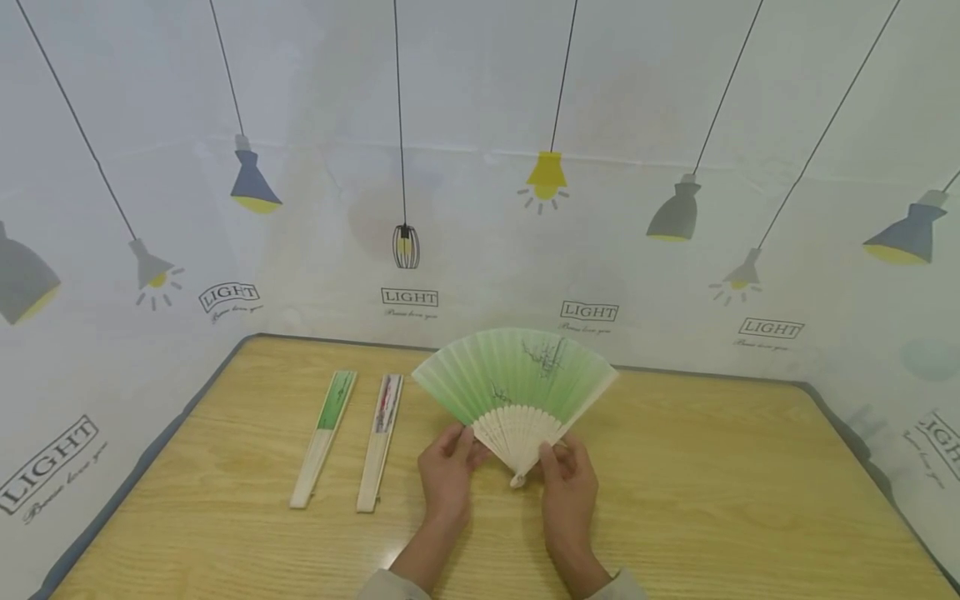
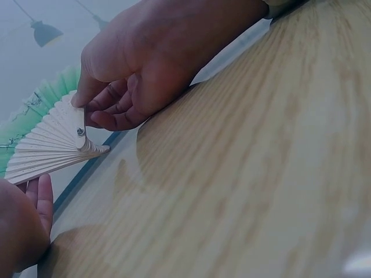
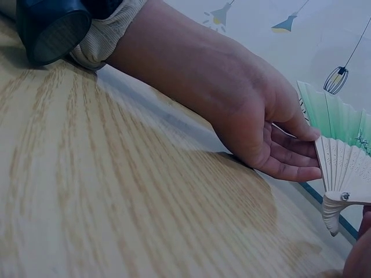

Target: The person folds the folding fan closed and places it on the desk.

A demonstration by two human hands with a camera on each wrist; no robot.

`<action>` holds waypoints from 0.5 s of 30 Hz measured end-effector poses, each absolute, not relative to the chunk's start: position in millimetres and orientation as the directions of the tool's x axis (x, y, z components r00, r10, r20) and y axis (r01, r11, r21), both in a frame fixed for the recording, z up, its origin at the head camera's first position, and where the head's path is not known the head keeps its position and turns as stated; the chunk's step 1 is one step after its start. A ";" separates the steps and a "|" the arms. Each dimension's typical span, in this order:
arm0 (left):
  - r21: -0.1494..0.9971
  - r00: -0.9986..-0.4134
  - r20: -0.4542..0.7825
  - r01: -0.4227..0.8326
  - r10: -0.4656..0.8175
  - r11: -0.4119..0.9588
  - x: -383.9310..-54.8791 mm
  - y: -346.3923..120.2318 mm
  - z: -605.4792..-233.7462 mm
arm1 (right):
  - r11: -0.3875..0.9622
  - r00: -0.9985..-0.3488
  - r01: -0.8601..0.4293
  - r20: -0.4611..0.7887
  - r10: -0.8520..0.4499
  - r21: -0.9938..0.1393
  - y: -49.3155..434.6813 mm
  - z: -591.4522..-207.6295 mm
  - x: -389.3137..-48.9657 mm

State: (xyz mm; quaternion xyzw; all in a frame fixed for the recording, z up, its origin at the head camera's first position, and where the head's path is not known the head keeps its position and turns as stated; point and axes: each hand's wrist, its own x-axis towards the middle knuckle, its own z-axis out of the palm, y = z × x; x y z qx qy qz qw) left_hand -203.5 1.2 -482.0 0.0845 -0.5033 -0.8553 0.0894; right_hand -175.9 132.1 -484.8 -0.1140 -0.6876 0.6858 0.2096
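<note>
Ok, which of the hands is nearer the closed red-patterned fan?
Left. The left hand is just to the right of the red-patterned fan, holding the left side of the open fan; the right hand is farther right, holding its other side.

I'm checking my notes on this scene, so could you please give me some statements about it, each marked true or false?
1. The left hand and right hand both hold the open fan. True.
2. The open fan is mostly red. False: it is mostly green.
3. A second fan and a third fan lie folded on the table. True.
4. In the head view, the second fan lies right of the open fan. False: it lies left.
</note>
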 end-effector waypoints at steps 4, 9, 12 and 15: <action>0.881 -0.970 -0.056 0.063 -0.235 -0.469 -203.1 1.7 -481.3 | 0.049 -0.885 -0.146 0.152 0.440 -0.988 128.8 -471.3 -169.9; 0.889 -0.972 -0.058 0.052 -0.226 -0.455 -202.9 1.5 -481.6 | 0.050 -0.887 -0.141 0.149 0.437 -0.989 130.2 -477.7 -172.1; 0.891 -0.973 -0.062 0.047 -0.223 -0.452 -202.7 1.4 -481.5 | 0.043 -0.889 -0.135 0.140 0.437 -0.990 132.4 -486.8 -176.2; 0.890 -0.972 -0.067 0.042 -0.223 -0.454 -202.9 1.6 -481.5 | 0.060 -0.888 -0.147 0.159 0.431 -0.987 132.4 -486.8 -175.7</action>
